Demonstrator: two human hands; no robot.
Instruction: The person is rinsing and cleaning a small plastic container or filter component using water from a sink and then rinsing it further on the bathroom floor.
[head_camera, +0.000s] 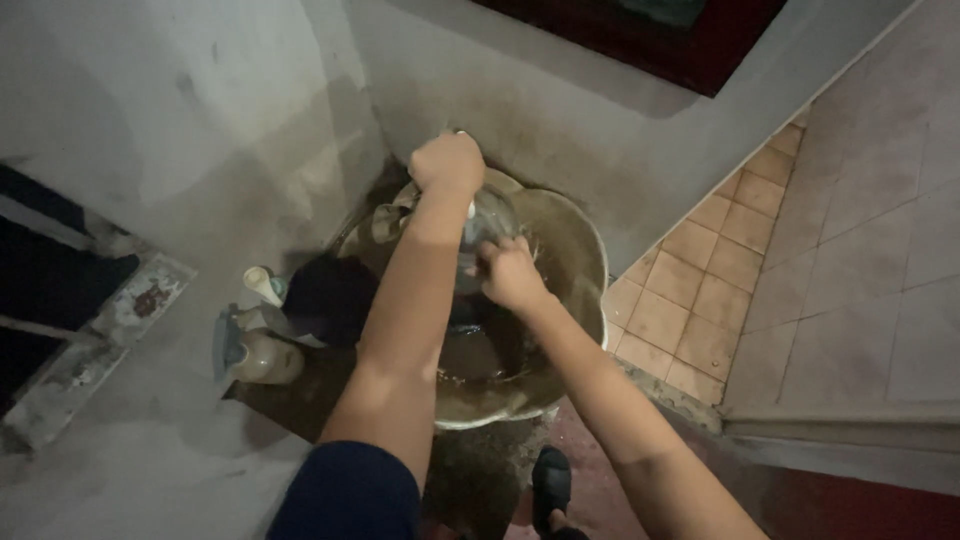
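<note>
A large round basin of murky water stands on the floor in a wall corner. Over it my left hand is closed on the top of a clear, rounded glass or plastic vessel that is tilted above the water. My right hand is pressed against the vessel's side with fingers curled, close to the water surface. The lower part of the vessel is hidden behind my arms.
Left of the basin sit a pale jug with a teal lid, a small white bottle and a dark round object. Tan floor tiles lie to the right, by a raised step. My black sandal shows below.
</note>
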